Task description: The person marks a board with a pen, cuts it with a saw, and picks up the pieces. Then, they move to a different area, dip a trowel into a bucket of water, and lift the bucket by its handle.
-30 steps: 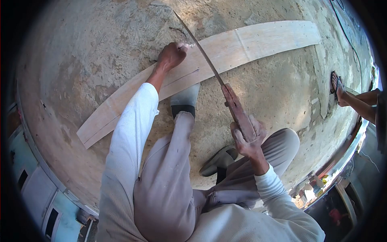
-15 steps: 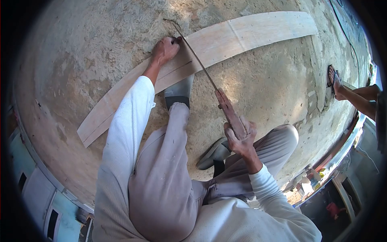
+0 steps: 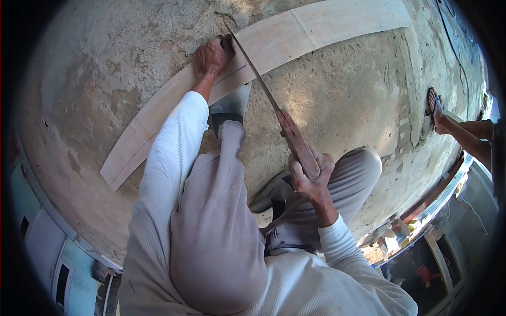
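Observation:
A long, pale wooden board (image 3: 337, 31) lies across the ground, looking curved through the wide lens, with a dark line drawn along part of it. My left hand (image 3: 213, 55) is closed at the board's far edge, next to the saw blade; some of its fingers are hidden. A handsaw (image 3: 263, 87) crosses the board at a slant, its thin blade seen nearly edge-on. Around its worn wooden handle (image 3: 299, 145) my right hand (image 3: 314, 174) is wrapped, near my bent knee. One grey boot (image 3: 230, 102) meets the board's near edge, its toe hidden by the board.
Rough, patchy concrete ground (image 3: 348, 105) surrounds the board. At the right stands another person, whose sandalled foot (image 3: 436, 108) and legs show. My other boot (image 3: 271, 194) is below the saw handle. Scattered debris (image 3: 392, 239) lies at the lower right.
The view has shifted, and the board sits higher in it. Against the board, the saw has slid slightly back toward me. Both hands keep their hold.

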The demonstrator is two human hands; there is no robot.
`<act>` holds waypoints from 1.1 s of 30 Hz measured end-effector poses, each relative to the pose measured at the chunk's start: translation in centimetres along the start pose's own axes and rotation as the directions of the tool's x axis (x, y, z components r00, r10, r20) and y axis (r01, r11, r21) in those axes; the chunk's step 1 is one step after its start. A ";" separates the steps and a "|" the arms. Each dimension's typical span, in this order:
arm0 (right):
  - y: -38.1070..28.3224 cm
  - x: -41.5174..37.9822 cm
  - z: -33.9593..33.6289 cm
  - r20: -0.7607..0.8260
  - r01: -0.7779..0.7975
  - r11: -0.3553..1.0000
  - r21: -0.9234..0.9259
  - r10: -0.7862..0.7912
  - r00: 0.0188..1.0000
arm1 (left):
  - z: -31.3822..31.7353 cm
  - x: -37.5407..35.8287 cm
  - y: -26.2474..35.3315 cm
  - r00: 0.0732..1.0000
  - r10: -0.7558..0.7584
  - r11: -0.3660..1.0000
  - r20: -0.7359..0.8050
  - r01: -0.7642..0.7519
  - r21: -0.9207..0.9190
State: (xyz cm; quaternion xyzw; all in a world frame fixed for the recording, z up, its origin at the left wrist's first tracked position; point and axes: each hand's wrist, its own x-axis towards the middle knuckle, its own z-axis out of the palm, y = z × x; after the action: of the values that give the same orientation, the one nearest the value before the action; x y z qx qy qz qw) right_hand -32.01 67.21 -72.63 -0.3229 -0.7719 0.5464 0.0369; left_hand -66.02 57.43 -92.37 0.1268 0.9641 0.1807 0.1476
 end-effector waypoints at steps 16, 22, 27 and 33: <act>-1.5 5.8 2.6 -0.044 0.067 0.986 -0.150 -0.074 0.996 | 1.1 -0.6 -1.0 0.994 0.095 0.995 -0.046 -0.095 -0.002; -5.0 5.5 2.4 -0.016 -0.052 0.998 -0.020 0.051 0.999 | 6.6 -0.9 -3.7 0.973 0.010 0.999 -0.230 0.002 0.050; -4.1 2.4 1.3 -0.004 0.212 0.968 -0.135 -0.215 0.977 | 9.3 0.3 -5.0 0.911 0.073 0.997 -0.407 -0.060 0.045; -4.8 5.5 2.9 0.052 -0.017 0.991 -0.131 0.024 0.998 | 3.8 -2.2 -2.5 0.999 0.033 0.995 -0.028 -0.030 0.096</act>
State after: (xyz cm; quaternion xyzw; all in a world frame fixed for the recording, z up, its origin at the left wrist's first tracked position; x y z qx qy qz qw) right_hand -39.71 66.87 -71.25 -0.3178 -0.8034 0.5034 -0.0104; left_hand -63.25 55.73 -96.16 0.1463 0.9716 0.1386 0.1243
